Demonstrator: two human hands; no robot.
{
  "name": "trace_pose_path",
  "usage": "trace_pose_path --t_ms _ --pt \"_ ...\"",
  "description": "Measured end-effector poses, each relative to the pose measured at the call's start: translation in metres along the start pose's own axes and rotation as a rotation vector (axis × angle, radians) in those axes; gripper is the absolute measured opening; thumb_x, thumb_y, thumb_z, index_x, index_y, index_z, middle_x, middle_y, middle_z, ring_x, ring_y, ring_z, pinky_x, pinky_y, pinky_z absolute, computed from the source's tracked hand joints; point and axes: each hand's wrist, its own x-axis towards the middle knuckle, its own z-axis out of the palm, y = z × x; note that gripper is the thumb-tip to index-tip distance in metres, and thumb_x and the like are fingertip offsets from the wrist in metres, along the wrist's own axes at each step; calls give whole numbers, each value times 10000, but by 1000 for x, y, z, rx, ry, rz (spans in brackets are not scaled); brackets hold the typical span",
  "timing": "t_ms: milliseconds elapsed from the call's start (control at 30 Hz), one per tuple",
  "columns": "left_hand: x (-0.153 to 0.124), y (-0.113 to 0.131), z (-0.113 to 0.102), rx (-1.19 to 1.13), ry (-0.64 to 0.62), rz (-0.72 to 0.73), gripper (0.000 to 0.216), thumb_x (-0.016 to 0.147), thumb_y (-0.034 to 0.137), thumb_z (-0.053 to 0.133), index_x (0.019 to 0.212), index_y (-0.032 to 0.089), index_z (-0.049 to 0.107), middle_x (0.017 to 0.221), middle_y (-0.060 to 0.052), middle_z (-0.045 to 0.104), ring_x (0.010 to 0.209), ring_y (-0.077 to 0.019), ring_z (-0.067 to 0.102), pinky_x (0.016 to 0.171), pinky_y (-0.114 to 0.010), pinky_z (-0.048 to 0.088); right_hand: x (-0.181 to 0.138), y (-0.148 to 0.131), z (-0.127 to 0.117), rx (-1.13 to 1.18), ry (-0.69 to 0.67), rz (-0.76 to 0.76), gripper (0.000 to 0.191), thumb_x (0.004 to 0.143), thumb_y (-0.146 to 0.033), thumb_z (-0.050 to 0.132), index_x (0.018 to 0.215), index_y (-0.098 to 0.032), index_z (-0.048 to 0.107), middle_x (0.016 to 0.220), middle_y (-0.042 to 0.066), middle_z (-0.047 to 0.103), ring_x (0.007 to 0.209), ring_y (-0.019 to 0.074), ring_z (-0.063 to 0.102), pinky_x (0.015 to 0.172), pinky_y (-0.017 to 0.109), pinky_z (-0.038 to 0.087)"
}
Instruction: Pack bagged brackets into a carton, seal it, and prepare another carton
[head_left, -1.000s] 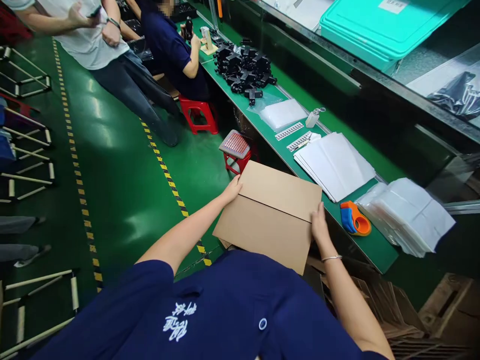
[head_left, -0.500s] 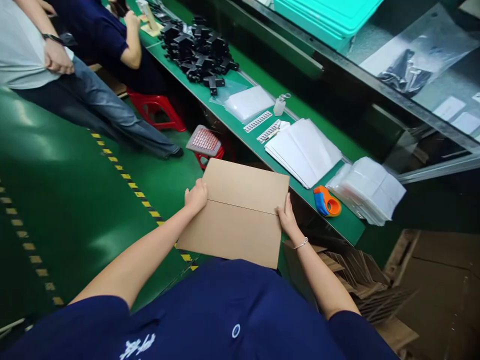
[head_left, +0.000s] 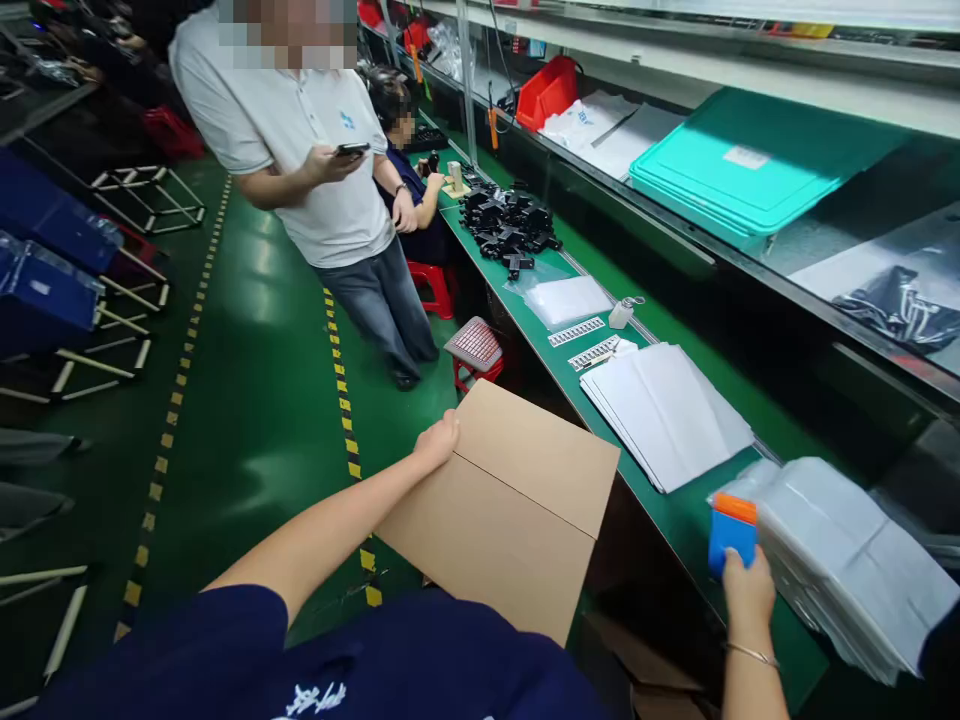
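My left hand (head_left: 438, 444) grips the left edge of a brown cardboard box (head_left: 517, 500), fingers wrapped around it. A straight seam runs across the top face of the box, which is tilted in front of my body. My right hand (head_left: 750, 590) has left the box and closes on an orange and blue tape dispenser (head_left: 733, 535) over the green bench. Beside that hand lies a stack of clear plastic bags (head_left: 847, 560). White sheets (head_left: 667, 410) lie farther along the bench.
Black plastic parts (head_left: 502, 225) are heaped farther up the bench (head_left: 555, 360). A small bottle (head_left: 624, 312) and label strips lie nearer. A teal bin (head_left: 750, 170) sits on the shelf. A stool (head_left: 474, 345) and a standing person (head_left: 315, 150) holding a phone are ahead.
My right hand has let go of the box, moved right and taken hold of the tape dispenser. The left hand keeps the box. My view has tilted up, showing more of the standing person.
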Motion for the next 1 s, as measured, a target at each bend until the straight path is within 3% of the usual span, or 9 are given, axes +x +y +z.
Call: trace_pose_path --t_ms 100,167,267,333,400,533,733,867,1000 --pt "-1 -1 1 -21 -17 2 358 975 329 244 1238 186 441 1108 -163 682 1021 -308 659 823 -410 484 -5 -44 -16 142 -57 9 731 782 -602 434 1386 -189 433 1244 181 607 1122 399 610 892 588 503" --pt "0 -2 3 -46 -26 0 363 981 340 235 1243 184 431 1134 -168 669 1054 -309 646 855 -419 476 -14 -94 -3 276 -237 -60 808 745 -614 537 1416 -189 392 1341 160 550 1193 364 568 975 527 476" --pt "3 -5 8 -100 -37 -7 359 981 350 248 1239 175 426 1143 -173 660 1063 -308 641 868 -420 475 -43 -183 46 64 -468 -269 960 634 -550 724 1444 -202 343 1420 159 470 1255 364 495 1033 519 421" --pt "4 -8 11 -149 -37 -7 354 977 360 270 1227 168 433 1122 -176 664 1038 -308 650 857 -416 482 -70 -232 83 -1 -762 -470 896 698 -488 706 1460 -227 313 1430 138 458 1268 328 483 1045 481 419" --pt "4 -9 13 -206 -29 -4 354 973 374 296 1215 161 443 1097 -181 669 1021 -316 656 851 -424 486 -93 -264 113 7 -950 -619 855 743 -417 678 1473 -229 275 1432 129 450 1268 302 483 1049 459 419" --pt "5 -10 11 -355 -11 6 313 956 342 376 1179 146 479 1083 -186 670 1068 -330 632 907 -456 463 -112 -276 144 -41 -1058 -793 845 761 -322 657 1488 -238 234 1481 128 389 1320 295 430 1092 474 373" --pt "-18 -17 -12 -719 66 53 349 956 256 380 1288 168 442 1376 -160 509 1318 -253 439 1065 -402 369 -105 -265 149 -117 -1076 -809 886 754 -293 647 1507 -235 183 1505 139 348 1376 316 361 1122 505 332" --pt "-43 -14 -18 -994 -169 114 403 958 447 387 1009 122 619 961 -128 699 895 -207 671 789 -340 538 -107 -269 148 -140 -1089 -803 918 745 -285 660 1512 -244 157 1521 138 322 1373 321 364 1112 508 347" --pt "-49 -3 -17 -1181 -338 142 313 905 408 525 816 130 635 757 -59 687 693 -136 657 656 -256 534 -108 -271 147 -183 -1089 -827 943 743 -283 663 1520 -243 131 1521 138 317 1370 320 367 1114 499 344"
